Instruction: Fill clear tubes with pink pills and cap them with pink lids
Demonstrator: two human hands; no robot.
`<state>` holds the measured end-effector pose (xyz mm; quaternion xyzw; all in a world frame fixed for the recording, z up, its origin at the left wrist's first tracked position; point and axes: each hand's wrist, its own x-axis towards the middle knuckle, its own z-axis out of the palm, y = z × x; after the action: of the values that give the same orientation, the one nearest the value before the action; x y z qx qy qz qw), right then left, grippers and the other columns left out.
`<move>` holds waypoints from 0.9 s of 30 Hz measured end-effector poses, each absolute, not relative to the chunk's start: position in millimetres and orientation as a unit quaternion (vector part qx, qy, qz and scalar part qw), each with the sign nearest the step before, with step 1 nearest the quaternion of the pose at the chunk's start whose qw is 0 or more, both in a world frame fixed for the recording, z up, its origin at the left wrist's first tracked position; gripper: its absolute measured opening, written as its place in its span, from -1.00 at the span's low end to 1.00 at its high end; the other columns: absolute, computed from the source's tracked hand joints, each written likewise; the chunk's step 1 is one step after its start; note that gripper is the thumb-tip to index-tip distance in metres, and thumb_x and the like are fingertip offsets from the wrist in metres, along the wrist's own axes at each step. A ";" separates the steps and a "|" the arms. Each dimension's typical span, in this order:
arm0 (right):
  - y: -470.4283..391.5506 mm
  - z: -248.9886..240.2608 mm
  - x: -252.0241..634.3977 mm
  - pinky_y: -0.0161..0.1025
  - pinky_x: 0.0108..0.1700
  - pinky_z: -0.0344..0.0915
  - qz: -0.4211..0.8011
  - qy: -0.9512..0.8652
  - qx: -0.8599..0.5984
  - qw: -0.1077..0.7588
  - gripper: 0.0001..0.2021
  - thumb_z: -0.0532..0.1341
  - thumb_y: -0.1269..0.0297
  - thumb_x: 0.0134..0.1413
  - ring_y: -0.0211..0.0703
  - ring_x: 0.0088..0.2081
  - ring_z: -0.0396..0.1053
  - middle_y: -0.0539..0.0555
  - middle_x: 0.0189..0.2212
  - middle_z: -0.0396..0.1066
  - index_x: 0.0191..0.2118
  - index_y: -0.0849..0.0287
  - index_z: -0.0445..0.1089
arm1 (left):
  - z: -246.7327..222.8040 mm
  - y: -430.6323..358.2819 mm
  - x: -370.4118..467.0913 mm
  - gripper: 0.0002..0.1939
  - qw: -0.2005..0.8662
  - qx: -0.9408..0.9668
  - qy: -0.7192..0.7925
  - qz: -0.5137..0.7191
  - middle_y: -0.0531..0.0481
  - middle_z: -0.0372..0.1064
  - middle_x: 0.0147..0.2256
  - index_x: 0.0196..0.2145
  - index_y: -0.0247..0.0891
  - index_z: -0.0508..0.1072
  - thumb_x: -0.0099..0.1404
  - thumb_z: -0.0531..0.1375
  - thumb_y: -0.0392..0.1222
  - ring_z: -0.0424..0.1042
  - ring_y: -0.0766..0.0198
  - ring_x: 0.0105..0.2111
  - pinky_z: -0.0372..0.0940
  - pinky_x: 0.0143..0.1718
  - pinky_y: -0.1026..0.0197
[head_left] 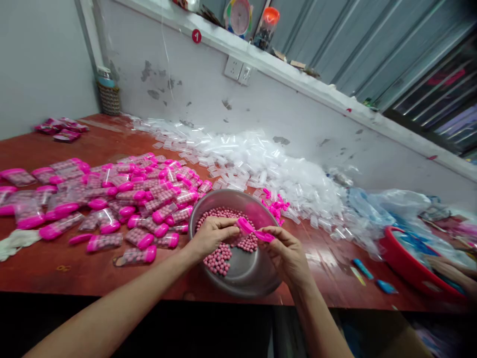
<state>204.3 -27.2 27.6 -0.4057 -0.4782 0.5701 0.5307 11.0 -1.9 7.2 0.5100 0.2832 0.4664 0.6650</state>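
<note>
Over the metal bowl, my left hand pinches a small plastic container with a bright pink end. Its body is mostly covered by my fingers. My right hand has thumb and fingers closed on a bright pink cap. The cap's tip meets or almost meets the container's pink end; I cannot tell if they are joined. Below both hands, many round pink beads lie in the bowl, and part of its bottom shows bare.
Left of the bowl spreads a heap of bead-filled containers with pink caps. Behind it lies a long pile of clear empty containers, with loose pink caps nearby. At right, another person's hand reaches into a red basin.
</note>
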 end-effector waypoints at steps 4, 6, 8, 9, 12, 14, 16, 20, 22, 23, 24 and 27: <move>-24.4 37.0 198.3 -0.32 -0.27 0.30 0.615 -0.486 -0.407 0.470 -0.78 0.32 0.27 -0.16 -0.29 -0.37 0.36 0.03 -0.36 0.43 -0.29 0.16 0.43 | 6.9 -7.7 12.6 -0.73 0.628 0.583 0.262 0.443 -0.07 0.48 -0.39 -0.23 -0.36 0.51 0.11 0.18 -0.21 0.39 0.25 -0.42 0.25 -0.35 0.28; -22.0 42.4 194.0 -0.21 -0.21 0.31 0.661 -0.486 -0.402 0.406 -0.74 0.29 0.29 -0.12 -0.22 -0.32 0.38 0.07 -0.31 0.43 -0.22 0.18 0.41 | 8.4 -10.0 13.0 -0.73 0.605 0.607 0.263 0.443 -0.06 0.48 -0.38 -0.21 -0.34 0.51 0.13 0.17 -0.23 0.39 0.24 -0.40 0.25 -0.35 0.29; -19.9 45.2 190.2 -0.12 -0.18 0.31 0.700 -0.467 -0.393 0.370 -0.73 0.29 0.31 -0.12 -0.16 -0.28 0.39 0.08 -0.31 0.43 -0.20 0.20 0.40 | 9.7 -11.3 12.9 -0.75 0.570 0.634 0.274 0.445 -0.06 0.48 -0.36 -0.22 -0.33 0.51 0.14 0.16 -0.23 0.40 0.23 -0.38 0.24 -0.36 0.30; -19.0 45.5 188.7 -0.10 -0.17 0.31 0.712 -0.456 -0.391 0.365 -0.73 0.29 0.33 -0.13 -0.15 -0.28 0.40 0.08 -0.31 0.44 -0.21 0.21 0.41 | 10.0 -11.7 12.5 -0.76 0.550 0.649 0.281 0.445 -0.06 0.49 -0.36 -0.24 -0.32 0.52 0.15 0.15 -0.22 0.40 0.23 -0.37 0.24 -0.36 0.30; -16.0 43.3 185.7 -0.07 -0.15 0.31 0.729 -0.427 -0.390 0.366 -0.72 0.33 0.40 -0.22 -0.14 -0.29 0.41 0.06 -0.33 0.45 -0.26 0.22 0.42 | 9.3 -12.2 10.6 -0.80 0.485 0.692 0.303 0.440 -0.04 0.48 -0.41 -0.32 -0.33 0.53 0.18 0.13 -0.22 0.40 0.24 -0.40 0.23 -0.37 0.31; -14.3 40.2 184.2 -0.08 -0.14 0.31 0.727 -0.421 -0.395 0.371 -0.73 0.35 0.44 -0.28 -0.15 -0.30 0.42 0.06 -0.36 0.46 -0.31 0.23 0.43 | 8.8 -13.3 9.4 -0.81 0.443 0.720 0.314 0.433 -0.03 0.46 -0.45 -0.34 -0.32 0.53 0.19 0.12 -0.26 0.39 0.27 -0.43 0.22 -0.38 0.32; -13.4 37.5 182.2 -0.10 -0.16 0.32 0.724 -0.420 -0.399 0.374 -0.73 0.35 0.45 -0.29 -0.16 -0.33 0.42 0.05 -0.38 0.46 -0.32 0.24 0.43 | 10.0 -15.5 9.3 -0.81 0.419 0.733 0.322 0.428 -0.02 0.46 -0.46 -0.34 -0.31 0.53 0.19 0.11 -0.29 0.40 0.27 -0.45 0.22 -0.38 0.32; -10.1 38.6 177.5 -0.13 -0.20 0.35 0.710 -0.446 -0.398 0.371 -0.76 0.30 0.36 -0.16 -0.19 -0.33 0.42 0.06 -0.36 0.45 -0.26 0.21 0.41 | 18.1 -19.0 10.6 -0.78 0.450 0.699 0.332 0.446 -0.03 0.49 -0.36 -0.26 -0.27 0.52 0.21 0.09 -0.26 0.44 0.23 -0.36 0.27 -0.30 0.28; -0.9 43.4 178.8 -0.15 -0.21 0.36 0.691 -0.489 -0.393 0.359 -0.72 0.26 0.28 -0.09 -0.19 -0.28 0.41 0.09 -0.26 0.43 -0.18 0.17 0.38 | 23.9 -15.0 5.1 -0.74 0.466 0.665 0.343 0.472 -0.03 0.48 -0.25 -0.16 -0.24 0.47 0.22 0.09 -0.22 0.44 0.21 -0.25 0.29 -0.21 0.26; 7.4 46.1 181.5 -0.16 -0.21 0.36 0.675 -0.516 -0.392 0.353 -0.69 0.25 0.24 -0.07 -0.18 -0.25 0.40 0.10 -0.19 0.40 -0.13 0.14 0.36 | 26.9 -10.5 -1.0 -0.71 0.463 0.648 0.360 0.487 -0.02 0.47 -0.20 -0.12 -0.22 0.45 0.21 0.10 -0.19 0.42 0.19 -0.20 0.28 -0.17 0.24; 18.6 48.5 186.0 -0.16 -0.21 0.37 0.651 -0.545 -0.395 0.350 -0.66 0.23 0.20 -0.06 -0.17 -0.22 0.39 0.11 -0.14 0.37 -0.10 0.12 0.34 | 29.8 -4.6 -9.7 -0.69 0.450 0.630 0.387 0.501 -0.02 0.45 -0.16 -0.09 -0.21 0.42 0.20 0.11 -0.15 0.41 0.18 -0.16 0.28 -0.13 0.22; 68.1 48.2 208.6 -0.19 -0.22 0.37 0.476 -0.660 -0.475 0.335 -0.66 0.13 0.13 0.03 -0.17 -0.18 0.38 0.11 -0.10 0.35 -0.06 0.11 0.28 | 37.1 16.7 -46.3 -0.59 0.350 0.579 0.514 0.528 -0.01 0.40 -0.08 -0.04 -0.19 0.37 0.17 0.13 -0.04 0.37 0.13 -0.09 0.25 -0.06 0.13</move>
<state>208.6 68.1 48.2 -0.4753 -0.6597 0.4757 0.3355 -46.3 16.7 37.1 0.5788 0.5142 0.5276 0.3495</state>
